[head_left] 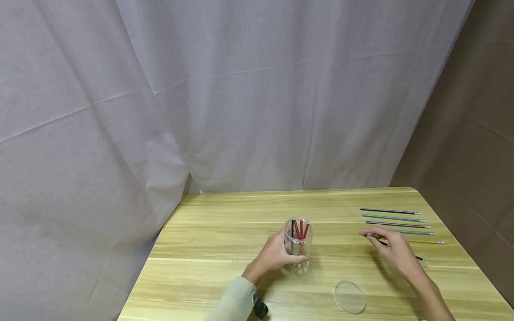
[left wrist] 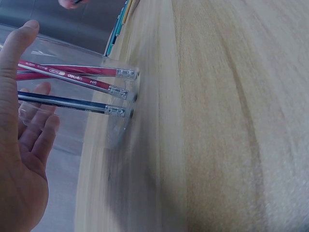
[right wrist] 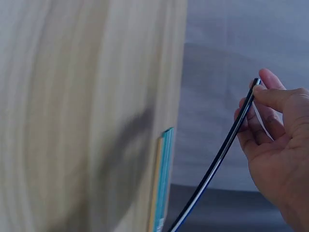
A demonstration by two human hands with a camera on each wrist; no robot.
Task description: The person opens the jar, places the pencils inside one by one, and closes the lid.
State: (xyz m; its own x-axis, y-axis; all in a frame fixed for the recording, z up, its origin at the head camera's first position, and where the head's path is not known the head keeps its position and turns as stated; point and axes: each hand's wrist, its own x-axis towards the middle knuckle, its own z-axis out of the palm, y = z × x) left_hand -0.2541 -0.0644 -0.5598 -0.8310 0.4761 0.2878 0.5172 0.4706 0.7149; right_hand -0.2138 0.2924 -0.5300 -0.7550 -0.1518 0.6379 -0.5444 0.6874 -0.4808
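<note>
My left hand (head_left: 277, 253) grips a clear plastic jar (head_left: 307, 249) from its left side, thumb across the front. Inside the jar lean several red pencils (left wrist: 72, 77) and a dark pencil (left wrist: 63, 100), their eraser ends down at the bottom. Over on the right, my right hand (head_left: 391, 249) pinches one end of a dark pencil (right wrist: 212, 166) between thumb and fingers. That pencil slants away from the fingertips, its eraser end (head_left: 421, 259) toward the table's right side.
A round clear lid (head_left: 350, 297) lies on the wooden table (head_left: 209, 236) between the hands. Several pencils lie in a row at the right, including a teal pencil (head_left: 391, 218) and a yellow pencil (head_left: 429, 242). Grey curtains (head_left: 249, 111) hang behind the table.
</note>
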